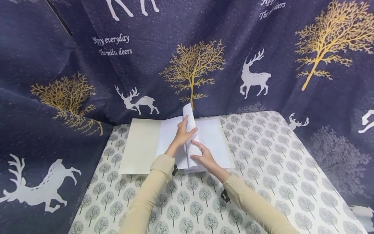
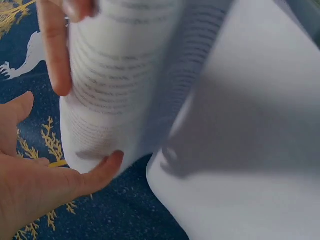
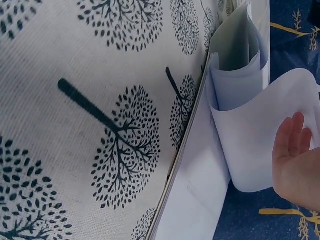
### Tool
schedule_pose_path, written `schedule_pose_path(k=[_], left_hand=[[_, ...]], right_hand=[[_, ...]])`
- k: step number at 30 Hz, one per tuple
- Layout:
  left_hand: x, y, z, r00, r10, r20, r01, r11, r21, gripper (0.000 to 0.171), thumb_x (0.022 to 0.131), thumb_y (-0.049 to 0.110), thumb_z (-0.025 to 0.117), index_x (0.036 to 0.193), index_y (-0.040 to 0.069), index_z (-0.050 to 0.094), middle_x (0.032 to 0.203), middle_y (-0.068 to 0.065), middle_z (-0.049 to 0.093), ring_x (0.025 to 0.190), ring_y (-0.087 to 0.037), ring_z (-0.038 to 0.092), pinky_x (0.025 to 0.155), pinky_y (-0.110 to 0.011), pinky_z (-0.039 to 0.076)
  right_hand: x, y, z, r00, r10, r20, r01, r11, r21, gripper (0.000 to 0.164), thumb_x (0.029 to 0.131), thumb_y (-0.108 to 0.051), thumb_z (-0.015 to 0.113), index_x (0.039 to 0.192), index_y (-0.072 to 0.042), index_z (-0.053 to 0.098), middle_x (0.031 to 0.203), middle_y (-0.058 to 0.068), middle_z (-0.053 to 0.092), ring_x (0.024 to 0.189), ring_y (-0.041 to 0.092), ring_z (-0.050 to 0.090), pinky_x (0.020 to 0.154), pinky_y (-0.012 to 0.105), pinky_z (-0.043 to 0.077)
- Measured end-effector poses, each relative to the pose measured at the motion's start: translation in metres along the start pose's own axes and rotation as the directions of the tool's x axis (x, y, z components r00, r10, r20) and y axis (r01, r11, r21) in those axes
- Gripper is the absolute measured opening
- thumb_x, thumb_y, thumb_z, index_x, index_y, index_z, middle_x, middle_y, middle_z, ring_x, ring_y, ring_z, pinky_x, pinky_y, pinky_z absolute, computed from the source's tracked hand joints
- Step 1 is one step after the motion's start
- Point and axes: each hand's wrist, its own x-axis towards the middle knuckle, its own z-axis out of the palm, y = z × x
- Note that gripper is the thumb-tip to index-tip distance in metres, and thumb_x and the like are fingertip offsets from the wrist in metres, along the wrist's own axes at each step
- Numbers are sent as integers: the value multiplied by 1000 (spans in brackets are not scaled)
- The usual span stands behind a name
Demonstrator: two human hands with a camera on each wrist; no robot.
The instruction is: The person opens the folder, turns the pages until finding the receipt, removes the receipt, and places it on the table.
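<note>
An open book (image 1: 140, 146) with a cream cover lies on the table, several printed pages (image 1: 190, 125) raised upright and curled near its middle. Toward the far end of the curl is my left hand (image 1: 182, 134), its fingers spread. In the left wrist view, one tip of that left hand (image 2: 45, 182) touches the printed side, while another finger stays apart from the paper. Nearer the front edge, my right hand (image 1: 206, 158) holds the curled pages between thumb and fingers. The right wrist view shows its fingers (image 3: 294, 136) against the blank outer side; its thumb is hidden there.
A white tablecloth (image 1: 187, 208) with grey trees covers the table under the book. Behind the table hangs a dark blue curtain (image 1: 216, 26) printed with deer and golden trees. White pages (image 1: 211, 136) lie flat on the book's right side.
</note>
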Motion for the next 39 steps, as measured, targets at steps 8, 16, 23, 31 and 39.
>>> schedule_pose_path(k=[8,16,23,31,39], left_hand=[[4,-1,2,998,-60,-23,60,998,-20,79,89,26,68,155,18,25,156,-30,20,143,-49,25,115,-63,29],[6,-2,7,997,-68,-37,69,997,37,85,85,26,73,155,23,25,155,-34,11,137,-52,29,110,-64,34],[8,-6,10,995,-77,-58,81,994,69,87,82,22,76,154,22,28,153,-35,13,133,-53,33,109,-62,36],[6,-8,10,990,-121,-71,128,986,105,78,84,19,73,151,19,33,145,-34,21,128,-48,38,102,-60,43],[5,-17,7,987,-112,-112,130,977,168,65,83,12,69,142,17,43,130,-33,37,112,-48,49,92,-56,49]], right_hand=[[-2,-3,6,1000,23,7,-23,998,55,74,76,1,69,145,-15,46,156,11,39,128,38,50,98,52,51],[0,1,15,1000,-11,25,9,998,64,71,78,2,68,144,-6,45,156,14,38,142,38,36,111,52,41],[-1,2,20,999,-17,43,14,998,63,70,78,1,68,143,-4,45,157,15,35,149,38,23,122,54,18],[-2,3,25,997,-8,75,2,997,74,71,77,2,67,144,-3,43,157,16,35,148,38,26,121,52,22],[-6,4,25,996,-6,92,-4,994,111,68,77,5,66,142,-3,46,154,17,41,139,41,40,108,48,46]])
